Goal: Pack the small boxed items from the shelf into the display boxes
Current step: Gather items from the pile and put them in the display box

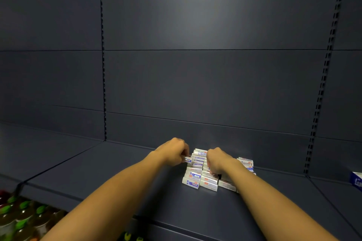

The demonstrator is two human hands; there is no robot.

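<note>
Several small white-and-blue boxes [195, 170] lie piled on the dark shelf [98, 166], close to its back panel. My left hand [173, 151] reaches to the pile's left side, its fingers curled round one small box [187, 160] at the pile's edge. My right hand [217, 160] lies on top of the pile, knuckles up, fingers curled down over boxes in the middle. More of the same boxes [246, 163] show just right of my right wrist. No display box is clearly in view.
A white-and-blue carton [356, 181] sits at the far right edge of the shelf. Bottles with green caps [21, 215] stand on the lower level at bottom left. Slotted uprights [102, 64] divide the dark back panels.
</note>
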